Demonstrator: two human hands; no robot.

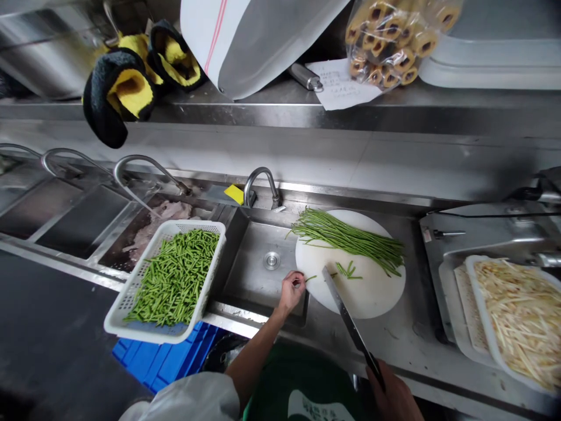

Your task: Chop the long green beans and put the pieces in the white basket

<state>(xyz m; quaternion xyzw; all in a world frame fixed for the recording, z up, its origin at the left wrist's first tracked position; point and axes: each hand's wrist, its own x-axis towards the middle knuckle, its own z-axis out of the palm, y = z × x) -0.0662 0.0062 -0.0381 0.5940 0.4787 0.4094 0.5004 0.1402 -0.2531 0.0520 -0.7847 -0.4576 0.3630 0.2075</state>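
My left hand [293, 288] is closed in a pinch at the left edge of a round white cutting board [363, 301], with a short green bean piece [311, 278] at its fingertips. My right hand [393, 394] grips the black handle of a long knife [348, 320], whose tip rests over the board. A bundle of long green beans [350, 237] lies across the back of the board, and several cut pieces [349, 271] lie in front of it. A white perforated basket [114, 316] to the left holds many cut beans [177, 278].
An empty-looking sink basin [252, 263] lies left of the board, behind it a faucet [262, 172]. Meat [160, 225] soaks in another basin. A tub of pale shreds [519, 316] stands right. Overhead runs a steel shelf [263, 114]; a blue crate [162, 356] sits below the basket.
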